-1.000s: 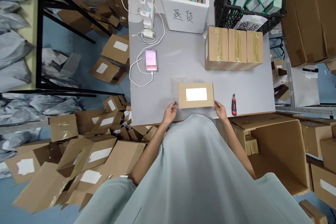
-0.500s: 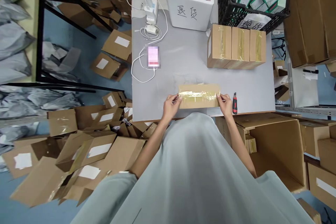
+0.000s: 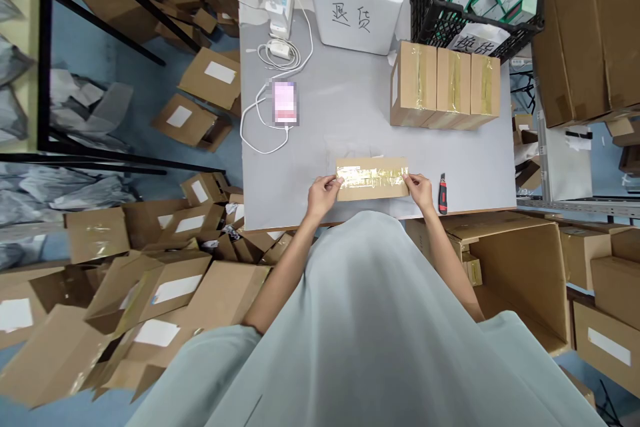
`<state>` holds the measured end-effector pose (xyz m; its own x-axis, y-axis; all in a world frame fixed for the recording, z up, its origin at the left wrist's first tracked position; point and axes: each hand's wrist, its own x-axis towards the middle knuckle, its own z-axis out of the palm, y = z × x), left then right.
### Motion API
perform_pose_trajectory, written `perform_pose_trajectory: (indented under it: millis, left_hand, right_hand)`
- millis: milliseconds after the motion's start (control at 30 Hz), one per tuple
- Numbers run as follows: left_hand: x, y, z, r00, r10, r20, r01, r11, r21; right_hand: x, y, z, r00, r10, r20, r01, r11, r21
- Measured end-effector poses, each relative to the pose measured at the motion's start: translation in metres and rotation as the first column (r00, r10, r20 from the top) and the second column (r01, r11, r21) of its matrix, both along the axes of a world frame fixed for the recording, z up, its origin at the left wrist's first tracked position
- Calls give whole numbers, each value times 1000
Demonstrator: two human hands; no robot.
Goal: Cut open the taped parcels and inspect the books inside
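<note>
A narrow cardboard box (image 3: 372, 191) with shiny clear tape along its upper face is at the front of the grey table (image 3: 350, 120). My left hand (image 3: 323, 196) pinches its left end, thumb on top. My right hand (image 3: 419, 191) grips the opposite end in the same way. Both sets of fingers are closed on the box. To the right of my right hand lies a red and black utility knife (image 3: 443, 194). Behind it stand three taped cardboard boxes (image 3: 416, 87) side by side.
At the back are a white bin (image 3: 355, 17) of colourful booklets and a black crate (image 3: 425, 13) of green and white boxes. A phone (image 3: 285, 103) on a cable lies left. A large open carton (image 3: 525, 273) stands below right; opened cartons (image 3: 220, 293) pile up below left.
The view has shifted slightly, so most things appear a little further left. The taped box looks slightly smaller, and both hands keep their hold on its ends.
</note>
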<state>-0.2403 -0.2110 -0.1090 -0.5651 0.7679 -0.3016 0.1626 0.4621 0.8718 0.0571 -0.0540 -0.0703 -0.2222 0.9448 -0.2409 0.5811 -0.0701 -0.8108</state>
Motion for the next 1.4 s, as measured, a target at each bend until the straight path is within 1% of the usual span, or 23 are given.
perform_pose_trajectory:
  millis: [167, 267, 367, 467, 533, 600, 667, 800, 867, 967, 1033, 1133, 1200, 1267, 1400]
  left_hand:
    - [3, -1, -6, 975, 80, 205, -80, 997, -5]
    - [3, -3, -9, 961, 86, 264, -88, 996, -2]
    - [2, -1, -14, 947, 98, 305, -97, 995, -17]
    - [5, 8, -16, 937, 80, 339, -72, 997, -37]
    - [12, 16, -13, 925, 16, 379, -9, 1000, -19]
    - [22, 24, -6, 905, -64, 421, 61, 998, 21]
    - [33, 31, 4, 878, -125, 462, 107, 992, 66]
    - [49, 39, 29, 836, -193, 513, 150, 981, 125]
    - [50, 40, 41, 855, -189, 483, 144, 981, 129]
    - [42, 36, 59, 921, -131, 368, 90, 988, 127]
    - [33, 30, 68, 960, -91, 265, 61, 991, 121]
    - [21, 19, 75, 990, -45, 131, 36, 997, 70]
    - [19, 13, 75, 993, -18, 119, 14, 999, 30]
    - [19, 9, 74, 990, 2, 141, -4, 1000, 19]
    - [22, 9, 70, 991, 15, 134, -25, 997, 68]
  right_hand:
    - [0, -1, -4, 999, -39, -36, 36, 997, -63]
    - [1, -1, -6, 996, -65, -54, 59, 993, -98]
    - [8, 1, -5, 994, -94, -58, 88, 991, -101]
    - [23, 8, 1, 987, -156, -29, 154, 986, -63]
    - [34, 12, 9, 978, -210, 7, 210, 978, -15]
    - [40, 12, 22, 965, -259, 37, 257, 965, 44]
    - [39, 6, 39, 967, -251, 44, 246, 965, 90]
    - [14, -19, 72, 998, -70, 3, 69, 994, 86]
    - [-2, -32, 86, 999, -46, -15, 47, 996, 81]
    - [-18, -42, 98, 994, -37, -107, 39, 999, 17]
    - [-25, -44, 98, 980, -6, -197, -3, 999, -43]
    - [-33, -45, 87, 961, 29, -274, -59, 993, -102]
    - [-39, -45, 76, 956, 40, -290, -83, 987, -136]
    - [-42, -43, 68, 952, 52, -301, -106, 980, -167]
    - [-39, -32, 60, 942, 40, -333, -126, 962, -241]
